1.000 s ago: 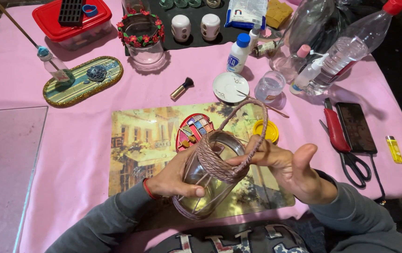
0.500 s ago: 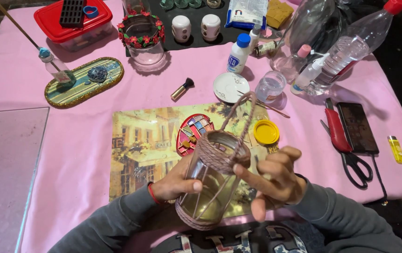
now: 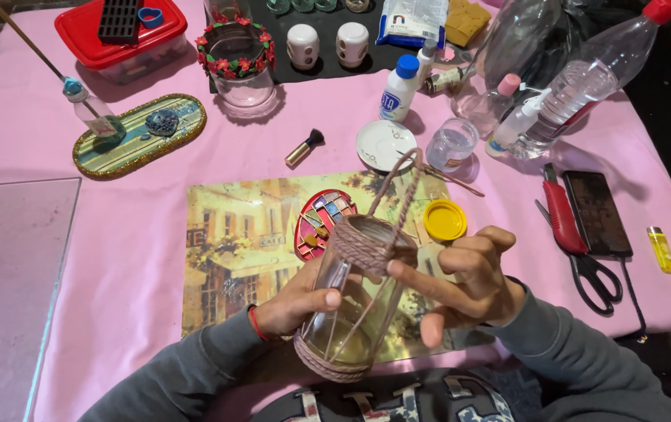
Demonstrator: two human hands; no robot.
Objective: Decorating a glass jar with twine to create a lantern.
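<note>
1. Here, the left hand (image 3: 298, 303) grips the side of a clear glass jar (image 3: 351, 305), thumb across the glass, fingers curled round behind it.
2. The jar is held tilted above the near edge of the table (image 3: 117, 258), over a picture placemat (image 3: 249, 250); brown cord (image 3: 371, 244) is wound round its neck and its base.
3. The right hand (image 3: 468, 277) is closed at the jar's neck, its fingertips pressing on the cord wrap there; the thumb points down, off the glass.
4. A loose length of the cord loops up from the neck toward a white lid (image 3: 386, 144), and another strand runs down the jar's side to the base wrap.
5. Just beyond the jar lie a small paint palette (image 3: 321, 219) and a yellow lid (image 3: 445, 219) on the placemat.
6. To the right, red-handled scissors (image 3: 574, 242) lie beside a dark phone (image 3: 597, 212), with a yellow lighter (image 3: 661, 249) further out.
7. Farther back stand a white glue bottle (image 3: 398, 90) with a blue cap, a small glass cup (image 3: 451, 145) and a flower-rimmed glass (image 3: 239, 66).
</note>
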